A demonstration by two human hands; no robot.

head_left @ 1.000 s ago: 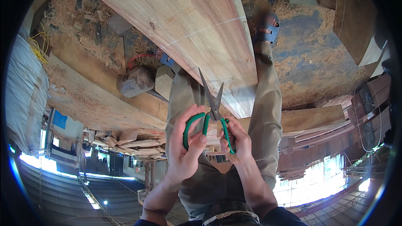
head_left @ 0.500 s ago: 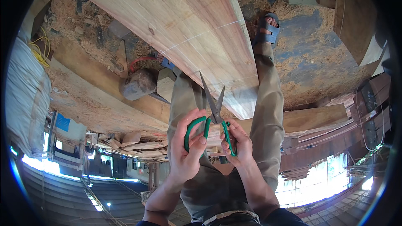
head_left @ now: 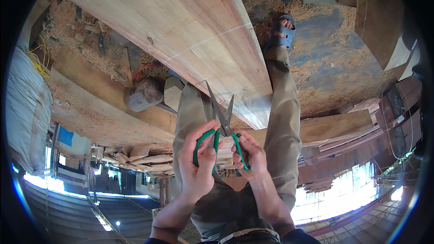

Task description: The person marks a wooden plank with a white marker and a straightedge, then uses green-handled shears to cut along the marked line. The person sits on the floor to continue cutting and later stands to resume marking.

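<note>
Between my hands is a pair of scissors [head_left: 224,119] with dark metal blades and green handles, its blades spread apart and pointing away from me. My left hand [head_left: 199,160] is wrapped round the left handle loop, fingers passing through it. My right hand [head_left: 251,156] grips the right handle between thumb and fingers. Beyond the blade tips lies a broad wooden plank [head_left: 190,22], with pale lines marked along and across it. Its near end sits between my legs, and the blades appear over this end; I cannot tell whether they touch it.
Sawdust covers the ground [head_left: 321,58] around the plank. A dark rounded block [head_left: 145,94] lies by my left leg. A long timber [head_left: 334,126] stretches to the right, and a thick wooden piece [head_left: 379,18] stands at far right. A white sack [head_left: 29,108] and yellow cord [head_left: 40,61] are at left.
The scissors and both hands sit slightly further left and lower in the picture; the whole scene has shifted left too. My grip and the spread of the blades look about the same.
</note>
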